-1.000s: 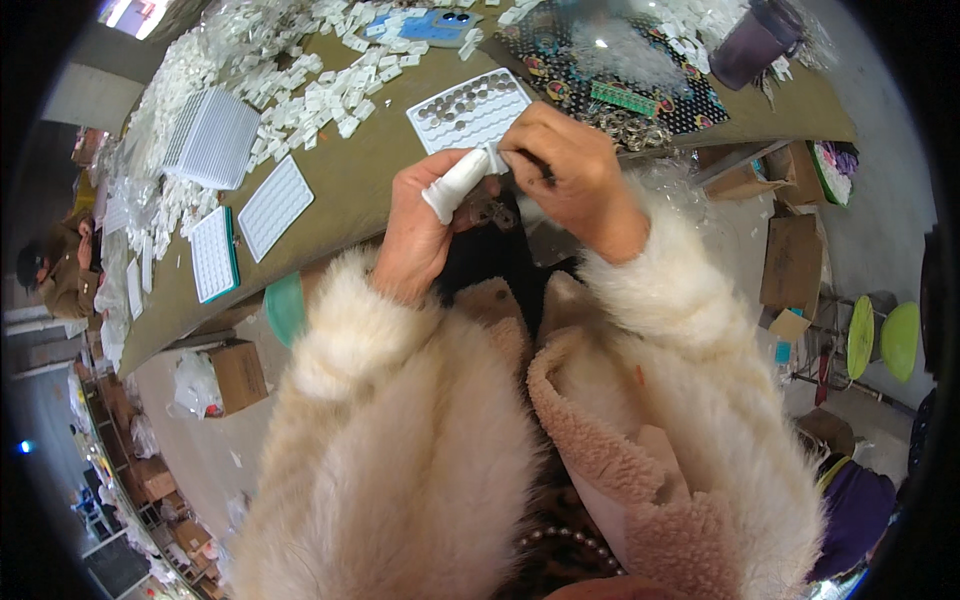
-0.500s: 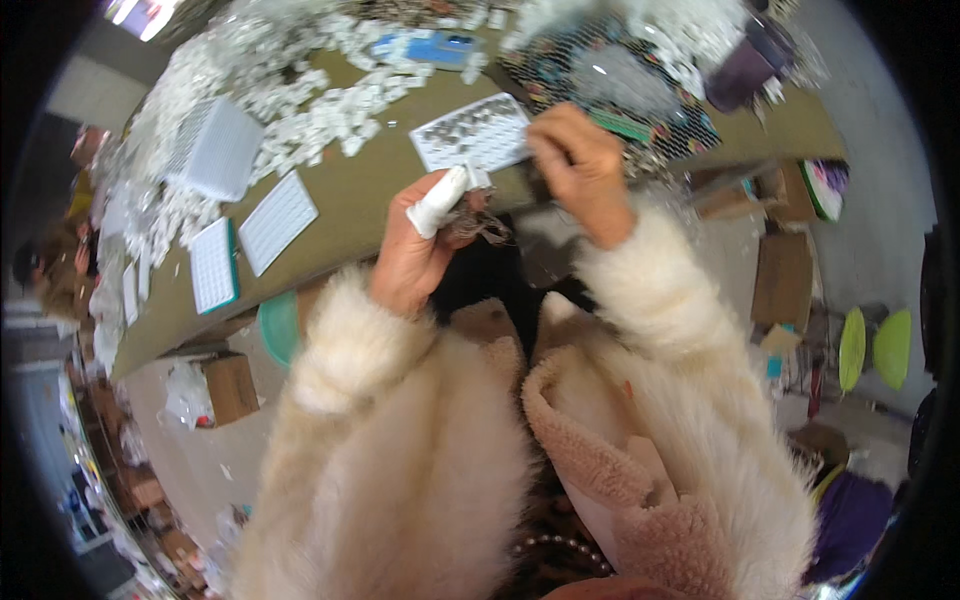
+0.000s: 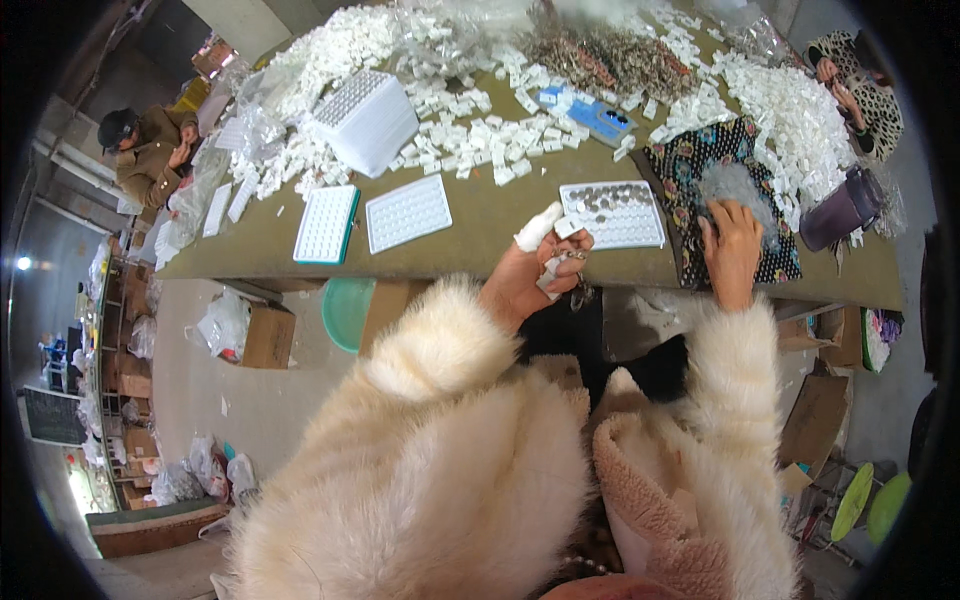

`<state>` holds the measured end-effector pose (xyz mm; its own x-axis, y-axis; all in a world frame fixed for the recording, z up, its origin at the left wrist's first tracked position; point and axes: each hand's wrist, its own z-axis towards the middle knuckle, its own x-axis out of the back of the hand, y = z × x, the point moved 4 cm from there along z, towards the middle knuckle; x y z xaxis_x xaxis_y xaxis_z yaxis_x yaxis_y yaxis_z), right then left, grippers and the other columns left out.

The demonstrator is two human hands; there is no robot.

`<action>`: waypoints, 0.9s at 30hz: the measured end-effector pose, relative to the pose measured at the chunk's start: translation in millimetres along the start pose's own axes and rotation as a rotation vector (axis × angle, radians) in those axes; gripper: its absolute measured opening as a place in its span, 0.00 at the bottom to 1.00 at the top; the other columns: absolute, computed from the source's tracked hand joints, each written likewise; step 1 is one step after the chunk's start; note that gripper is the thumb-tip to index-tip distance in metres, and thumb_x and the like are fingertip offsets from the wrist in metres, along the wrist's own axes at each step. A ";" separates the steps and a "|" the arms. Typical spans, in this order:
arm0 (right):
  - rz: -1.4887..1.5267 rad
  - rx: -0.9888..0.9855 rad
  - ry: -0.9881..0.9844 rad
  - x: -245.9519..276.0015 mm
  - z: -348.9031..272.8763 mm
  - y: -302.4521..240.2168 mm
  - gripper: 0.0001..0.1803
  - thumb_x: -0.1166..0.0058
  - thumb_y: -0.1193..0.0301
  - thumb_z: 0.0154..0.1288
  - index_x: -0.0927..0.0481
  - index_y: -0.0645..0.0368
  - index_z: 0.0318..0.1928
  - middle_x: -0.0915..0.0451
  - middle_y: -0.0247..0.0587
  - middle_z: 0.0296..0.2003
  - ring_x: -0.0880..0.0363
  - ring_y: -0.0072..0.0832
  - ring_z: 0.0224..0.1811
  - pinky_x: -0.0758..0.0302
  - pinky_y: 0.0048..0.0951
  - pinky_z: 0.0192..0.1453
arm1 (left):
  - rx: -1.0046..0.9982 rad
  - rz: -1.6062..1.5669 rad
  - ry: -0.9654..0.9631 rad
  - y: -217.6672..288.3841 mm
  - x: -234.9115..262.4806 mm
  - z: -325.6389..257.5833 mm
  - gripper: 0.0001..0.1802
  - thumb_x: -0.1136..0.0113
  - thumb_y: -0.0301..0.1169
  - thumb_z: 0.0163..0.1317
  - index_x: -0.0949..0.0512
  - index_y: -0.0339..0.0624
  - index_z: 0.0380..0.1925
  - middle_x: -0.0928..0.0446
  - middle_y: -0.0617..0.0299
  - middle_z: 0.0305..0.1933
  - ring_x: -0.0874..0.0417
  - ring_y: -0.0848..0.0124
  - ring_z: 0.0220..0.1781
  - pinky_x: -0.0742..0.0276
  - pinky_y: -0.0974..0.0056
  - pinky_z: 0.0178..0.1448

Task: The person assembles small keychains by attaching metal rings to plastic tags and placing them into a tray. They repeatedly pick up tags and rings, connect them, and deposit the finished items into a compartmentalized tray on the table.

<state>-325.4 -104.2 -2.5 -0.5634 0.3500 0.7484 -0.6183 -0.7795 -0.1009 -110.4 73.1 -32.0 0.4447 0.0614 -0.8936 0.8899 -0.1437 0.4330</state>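
Observation:
My left hand [image 3: 535, 270], its forefinger wrapped in white tape, is closed around a small white plastic piece and a bit of metal at the table's near edge. A white dimpled tray [image 3: 612, 214] partly filled with small metal parts lies just beyond it. Further right, my right hand [image 3: 731, 248] rests palm down with spread fingers on a dark patterned cloth [image 3: 735, 190], touching a heap of small grey metal parts [image 3: 738, 182].
Olive table [image 3: 470, 235] carries two empty white trays [image 3: 408, 213], a stack of trays [image 3: 368, 118], heaps of white plastic pieces [image 3: 790, 110] and a purple cup [image 3: 842, 212]. Other people sit at the far left [image 3: 150, 150] and far right [image 3: 860, 85]. Cardboard boxes stand below.
My right hand has left the left hand and moved right onto the patterned cloth. The left hand stays at the table edge with its piece. The view has shifted down.

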 end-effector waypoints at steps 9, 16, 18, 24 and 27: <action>-0.025 -0.125 0.040 -2.4 -22.3 24.1 0.16 0.37 0.72 0.61 0.18 0.61 0.50 0.21 0.42 0.45 0.25 0.42 0.49 0.32 0.40 0.51 | -0.897 0.554 0.225 237.5 -47.3 42.3 0.08 0.42 0.35 0.67 0.23 0.41 0.35 0.26 0.63 0.24 0.26 0.74 0.20 0.31 0.68 0.19; 0.038 -0.179 0.088 -10.8 -29.2 26.5 0.13 0.43 0.70 0.69 0.19 0.63 0.50 0.20 0.46 0.43 0.23 0.45 0.46 0.29 0.40 0.49 | -0.822 1.009 0.612 354.5 -38.1 98.9 0.18 0.42 0.32 0.69 0.22 0.36 0.56 0.21 0.54 0.54 0.23 0.64 0.54 0.23 0.56 0.56; 0.055 -0.163 0.109 -9.9 -28.7 27.0 0.13 0.42 0.72 0.67 0.19 0.62 0.50 0.20 0.45 0.42 0.23 0.45 0.45 0.30 0.41 0.48 | -0.891 1.143 0.626 351.5 -30.0 94.2 0.19 0.44 0.30 0.69 0.22 0.34 0.57 0.23 0.51 0.59 0.24 0.61 0.59 0.24 0.53 0.60; -0.127 -0.218 0.133 -10.6 -28.7 26.2 0.14 0.41 0.69 0.66 0.18 0.61 0.50 0.19 0.42 0.40 0.23 0.42 0.45 0.31 0.41 0.49 | -0.855 1.360 0.457 294.7 -2.7 85.5 0.16 0.49 0.22 0.70 0.21 0.28 0.55 0.21 0.49 0.57 0.14 0.61 0.48 0.13 0.63 0.46; -0.220 -0.261 0.149 -9.8 -31.0 26.5 0.12 0.39 0.66 0.66 0.17 0.59 0.45 0.19 0.40 0.40 0.23 0.41 0.45 0.31 0.41 0.49 | -0.717 1.984 0.296 247.1 14.9 91.2 0.13 0.38 0.25 0.62 0.15 0.43 0.46 0.13 0.54 0.38 0.12 0.61 0.40 0.17 0.59 0.45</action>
<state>-353.2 -112.2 -32.9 -0.4634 0.5811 0.6691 -0.8415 -0.5251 -0.1268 106.8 -51.6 50.8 0.5409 0.4651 0.7008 -0.8198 0.1050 0.5630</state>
